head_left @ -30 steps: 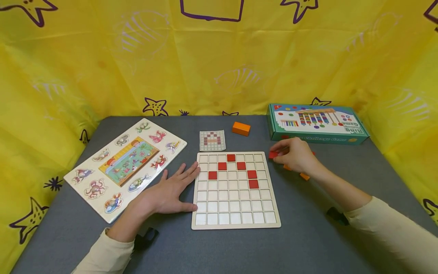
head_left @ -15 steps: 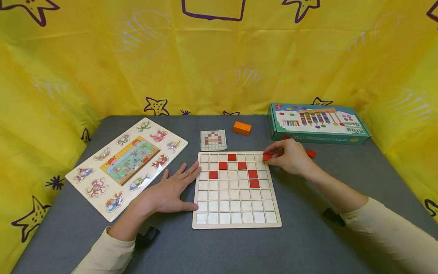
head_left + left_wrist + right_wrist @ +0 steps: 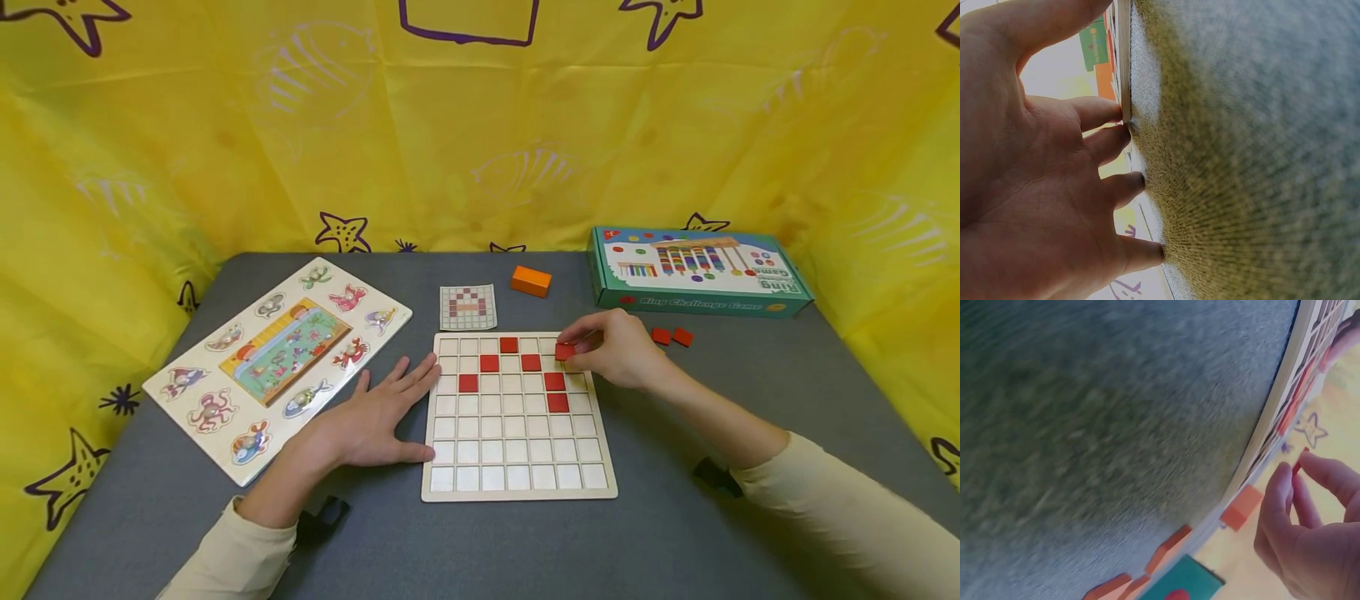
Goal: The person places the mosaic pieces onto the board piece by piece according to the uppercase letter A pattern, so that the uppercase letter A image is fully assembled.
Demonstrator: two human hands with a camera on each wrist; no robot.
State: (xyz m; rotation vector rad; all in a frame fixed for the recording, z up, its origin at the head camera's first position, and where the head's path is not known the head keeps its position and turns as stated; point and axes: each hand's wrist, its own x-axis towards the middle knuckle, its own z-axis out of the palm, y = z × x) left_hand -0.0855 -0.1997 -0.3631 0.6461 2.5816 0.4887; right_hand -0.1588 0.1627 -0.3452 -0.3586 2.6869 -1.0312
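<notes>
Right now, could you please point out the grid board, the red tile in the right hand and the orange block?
Grid board (image 3: 514, 427): head view, a bare cell near its middle.
Held red tile (image 3: 564, 353): head view, its uncovered part.
Orange block (image 3: 532, 277): head view, its upper face.

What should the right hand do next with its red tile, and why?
Probably lower the red tile, pinched by the right hand, into the bare square just below the lowest placed tile: the hand is on that side of the grid board, and the pattern card seems to continue red there.
</notes>
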